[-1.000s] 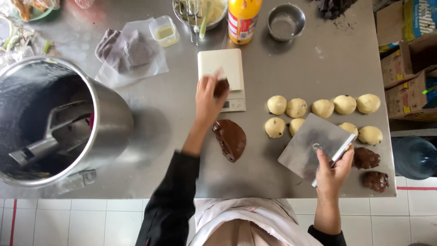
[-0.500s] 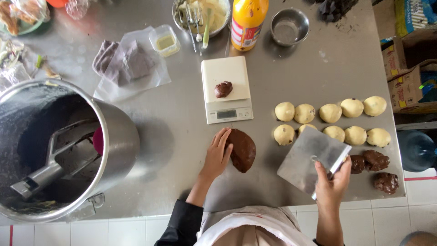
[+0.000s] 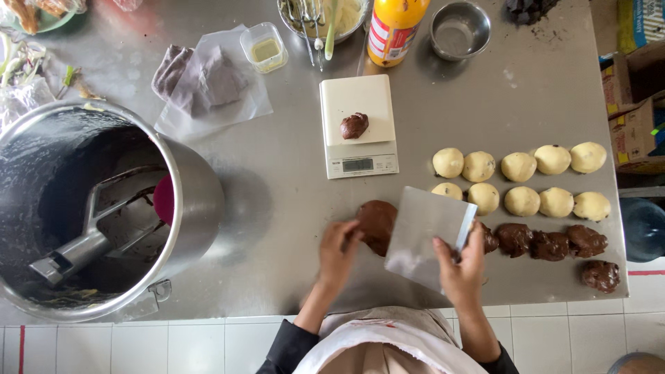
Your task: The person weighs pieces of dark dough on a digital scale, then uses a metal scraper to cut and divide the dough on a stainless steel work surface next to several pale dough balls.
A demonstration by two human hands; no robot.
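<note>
My left hand (image 3: 337, 251) rests its fingers on the left side of a brown chocolate dough lump (image 3: 376, 221) lying on the steel table (image 3: 277, 201). My right hand (image 3: 459, 263) grips a flat metal bench scraper (image 3: 426, 235), whose blade stands just right of the lump and partly covers it. A small brown dough piece (image 3: 354, 125) sits on the white kitchen scale (image 3: 357, 125) further back. To the right lie two rows of pale dough balls (image 3: 519, 166) and a row of brown dough pieces (image 3: 547, 244).
A large steel mixer bowl (image 3: 104, 208) with a dough hook fills the left. At the back stand an orange bottle (image 3: 393, 24), a small steel bowl (image 3: 460, 29), a plastic cup (image 3: 264, 47) and purple dough on plastic wrap (image 3: 201, 79). Cardboard boxes (image 3: 634, 83) sit right.
My left hand left the small piece on the scale and came back to the brown lump. My right hand brought the scraper leftward against the lump.
</note>
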